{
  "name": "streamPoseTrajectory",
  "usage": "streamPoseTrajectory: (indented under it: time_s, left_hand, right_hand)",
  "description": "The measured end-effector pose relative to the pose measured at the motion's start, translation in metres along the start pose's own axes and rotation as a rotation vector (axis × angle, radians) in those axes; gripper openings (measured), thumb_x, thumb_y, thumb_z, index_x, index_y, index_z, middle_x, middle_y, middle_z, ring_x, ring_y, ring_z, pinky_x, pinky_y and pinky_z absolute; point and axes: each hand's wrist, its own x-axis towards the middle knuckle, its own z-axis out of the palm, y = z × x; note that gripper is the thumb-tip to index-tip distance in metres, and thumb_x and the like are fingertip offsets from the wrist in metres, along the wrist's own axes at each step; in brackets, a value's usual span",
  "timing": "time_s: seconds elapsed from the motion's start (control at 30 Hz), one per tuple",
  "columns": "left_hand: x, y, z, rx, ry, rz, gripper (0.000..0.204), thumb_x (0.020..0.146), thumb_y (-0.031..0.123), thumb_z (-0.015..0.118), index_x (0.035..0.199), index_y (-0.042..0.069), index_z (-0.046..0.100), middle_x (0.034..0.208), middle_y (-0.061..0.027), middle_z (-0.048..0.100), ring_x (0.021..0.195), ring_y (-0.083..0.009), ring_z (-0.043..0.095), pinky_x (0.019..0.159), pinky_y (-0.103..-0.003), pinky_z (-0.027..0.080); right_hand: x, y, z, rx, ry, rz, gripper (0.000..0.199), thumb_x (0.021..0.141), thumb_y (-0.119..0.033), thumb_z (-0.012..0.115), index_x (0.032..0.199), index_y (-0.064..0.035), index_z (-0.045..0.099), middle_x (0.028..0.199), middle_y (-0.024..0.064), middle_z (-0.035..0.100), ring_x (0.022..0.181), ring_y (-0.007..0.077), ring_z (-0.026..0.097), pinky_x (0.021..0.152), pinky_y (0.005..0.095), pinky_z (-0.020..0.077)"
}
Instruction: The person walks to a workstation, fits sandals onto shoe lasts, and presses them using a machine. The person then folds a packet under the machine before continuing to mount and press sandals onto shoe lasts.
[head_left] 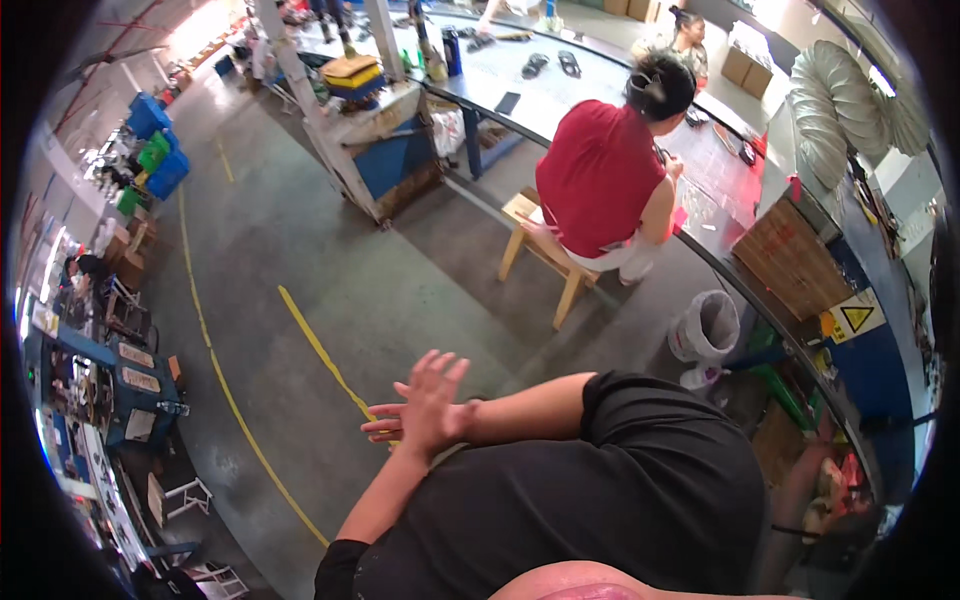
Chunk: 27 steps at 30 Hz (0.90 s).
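above the grey concrete floor (330,270), the left hand (385,425) and right hand (430,395) are pressing together, fingers spread, holding nothing. no work is showing as begun; the conveyor table (560,95) is lying well apart, behind a seated person in red (600,175).

A factory floor: painted yellow lines (320,350) cross bare concrete, a long conveyor table (560,90) carries sandals (550,65), workers sit alongside.
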Motion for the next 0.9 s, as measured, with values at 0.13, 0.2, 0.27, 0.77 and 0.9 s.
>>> streamPoseTrajectory:
  time_s: [0.13, 0.2, 0.27, 0.77, 0.9]
  left_hand:
    - [-0.021, -0.084, -0.029, 0.042, 0.237, -0.168, 0.057, 0.085, 0.043, 0.053, 0.123, 0.002, 0.054, 0.128, -0.0186, 0.048, 0.124, -0.0394, 0.039, 0.103, -0.050, 0.032]
    - [-0.014, -0.114, -0.047, 0.076, 0.301, -0.255, 0.058, 0.083, 0.041, 0.054, 0.124, 0.000, 0.052, 0.127, -0.0187, 0.048, 0.122, -0.0398, 0.041, 0.103, -0.050, 0.032]
    - [-0.012, -0.109, -0.067, 0.191, 0.329, -0.304, 0.060, 0.082, 0.041, 0.056, 0.126, 0.001, 0.050, 0.126, -0.0191, 0.049, 0.120, -0.0410, 0.042, 0.103, -0.050, 0.031]
    - [-0.253, -0.274, -0.230, 0.152, 0.681, -0.660, 0.037, 0.081, 0.018, 0.062, 0.114, 0.002, 0.057, 0.107, -0.0154, 0.060, 0.108, -0.0361, 0.052, 0.092, -0.045, 0.042]
    - [-0.292, -0.283, -0.278, 0.248, 0.655, -0.585, 0.037, 0.082, 0.018, 0.061, 0.116, 0.004, 0.057, 0.109, -0.0152, 0.058, 0.115, -0.0365, 0.046, 0.097, -0.046, 0.038]
  right_hand:
    - [0.052, -0.020, 0.000, -0.504, 0.225, -0.007, 0.070, 0.096, -0.059, 0.026, 0.147, -0.0107, 0.023, 0.153, 0.0130, 0.022, 0.139, 0.0283, 0.025, 0.110, 0.0467, 0.0260]
    - [0.086, -0.043, -0.002, -0.467, 0.280, 0.003, 0.067, 0.097, -0.056, 0.027, 0.147, -0.0104, 0.023, 0.152, 0.0136, 0.024, 0.139, 0.0290, 0.026, 0.110, 0.0469, 0.0271]
    - [0.112, -0.042, -0.013, -0.140, 0.189, 0.028, 0.062, 0.098, -0.050, 0.029, 0.146, -0.0106, 0.024, 0.151, 0.0141, 0.027, 0.138, 0.0296, 0.029, 0.110, 0.0463, 0.0268]
    - [0.371, 0.114, -0.114, -0.141, 0.568, 0.653, 0.059, 0.097, -0.048, 0.036, 0.136, -0.0040, 0.037, 0.143, 0.0205, 0.037, 0.130, 0.0355, 0.039, 0.109, 0.0473, 0.0312]
    - [0.439, 0.156, -0.171, -0.245, 0.706, 0.726, 0.058, 0.098, -0.048, 0.033, 0.136, -0.0051, 0.037, 0.142, 0.0201, 0.039, 0.128, 0.0361, 0.042, 0.107, 0.0485, 0.0344]
